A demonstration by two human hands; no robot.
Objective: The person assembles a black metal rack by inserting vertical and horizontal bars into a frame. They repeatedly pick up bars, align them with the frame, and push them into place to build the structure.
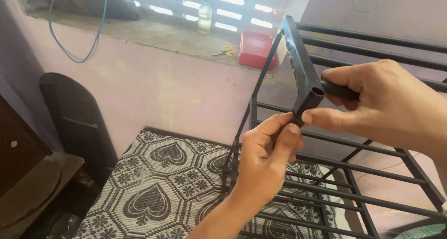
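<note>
Right hand (386, 104): wrapped around the short black tube stub of a black T-shaped plastic connector (307, 83), thumb pressed under its open round end.
Left hand (267, 160): fingers pinched together at the connector's lower open socket, touching it from below.
Connector position: held up in the air between both hands, in front of the black metal rack frame (354, 169).
Handling: looks light, rigid, smooth; likely a bit slippery, not fragile. Best gripped on the round stub, as the right hand does.
Rack: thin straight bars, stiff painted metal, standing tilted.
Below: woven black-and-white mat with heart pattern (163, 183), soft, textured.
Behind: pink plaster wall; ledge (153, 32) with red box (256, 48), clear bottle (205, 16), yellow-handled scissors (223, 51).
</note>
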